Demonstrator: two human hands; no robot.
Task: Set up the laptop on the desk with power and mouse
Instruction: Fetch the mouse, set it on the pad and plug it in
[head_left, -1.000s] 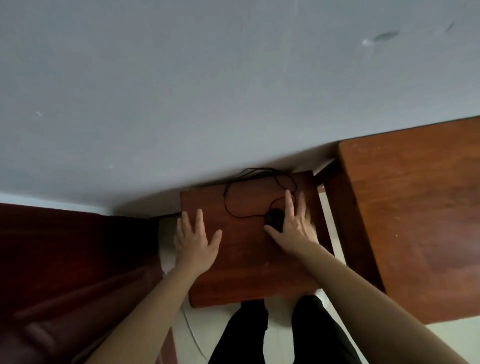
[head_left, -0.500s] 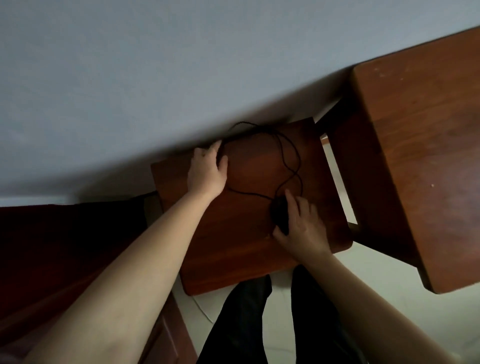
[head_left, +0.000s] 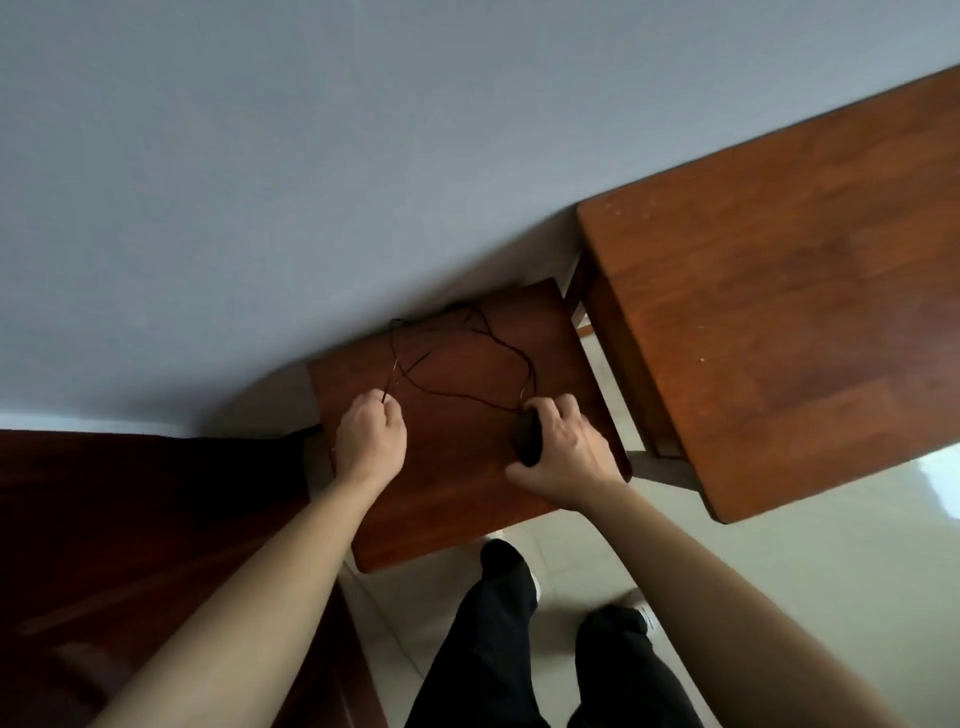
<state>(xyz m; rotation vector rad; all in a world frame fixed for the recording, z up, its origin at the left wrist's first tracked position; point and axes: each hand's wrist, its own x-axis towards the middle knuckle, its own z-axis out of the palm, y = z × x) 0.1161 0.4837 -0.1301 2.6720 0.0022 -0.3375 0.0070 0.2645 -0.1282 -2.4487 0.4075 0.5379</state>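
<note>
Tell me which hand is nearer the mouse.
Right. The right hand is cupped over the mouse on the stool, touching it. The left hand is off to the mouse's left, pinching the cord.

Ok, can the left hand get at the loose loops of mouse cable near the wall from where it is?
Probably yes. The left hand already pinches one strand of the mouse cable, and the loops lie on open stool top just beyond it. The right hand, on the mouse, is off to the side.
</note>
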